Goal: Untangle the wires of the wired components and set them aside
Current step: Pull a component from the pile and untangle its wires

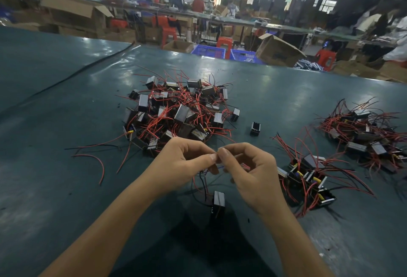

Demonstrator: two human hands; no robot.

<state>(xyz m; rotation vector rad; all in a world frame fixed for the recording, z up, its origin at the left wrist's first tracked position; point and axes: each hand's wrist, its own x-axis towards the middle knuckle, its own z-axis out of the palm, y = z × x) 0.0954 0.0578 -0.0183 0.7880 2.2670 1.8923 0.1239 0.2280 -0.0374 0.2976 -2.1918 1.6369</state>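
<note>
A big tangled pile (176,109) of small black box components with red and black wires lies mid-table. My left hand (185,164) and my right hand (248,173) meet fingertip to fingertip in front of it, each pinching the thin wires (202,179) of one component. That black component (218,204) hangs or rests just below my hands, its red and black wires running up to my fingers. The exact pinch points are partly hidden by my fingers.
Two sorted groups of components lie to the right, a near group (308,177) and a far group (363,135). A single black component (255,128) sits alone. Loose red and black wires (94,155) trail left. The green table (66,111) ends at cardboard boxes and blue crates behind.
</note>
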